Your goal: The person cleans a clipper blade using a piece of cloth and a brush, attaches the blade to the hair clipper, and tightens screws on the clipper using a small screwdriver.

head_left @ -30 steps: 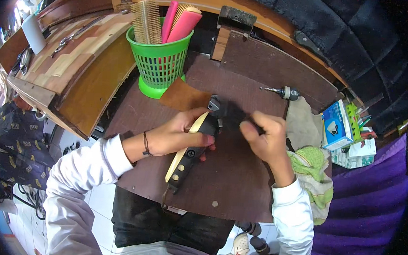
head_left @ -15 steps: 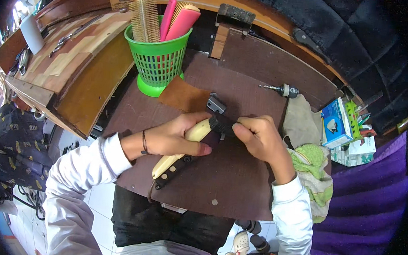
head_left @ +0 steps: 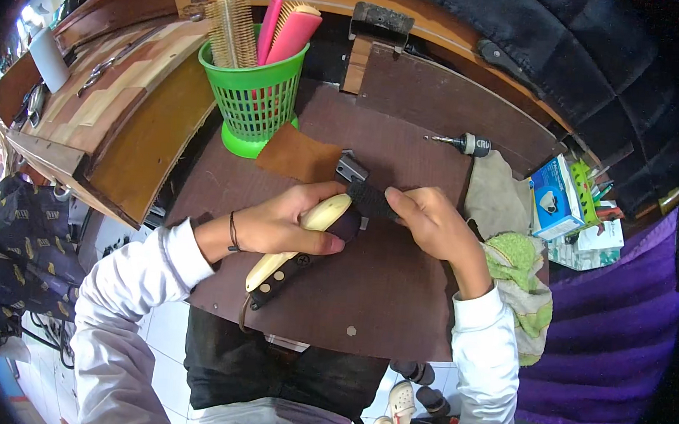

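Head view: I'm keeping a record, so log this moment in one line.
left hand: holds clipper | right hand: holds black brush at clipper's end | metal piece: on table, near brown patch | basket: hairbrushes

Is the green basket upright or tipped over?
Upright: the green basket stands on its base on the brown table, open rim facing up, with a pink brush sticking out of the top.

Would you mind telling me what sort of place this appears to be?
Probably a barbershop or hair salon: the left hand holds what looks like a hair clipper, a green basket holds a pink hairbrush, and scissors lie on the wooden surface at the left.
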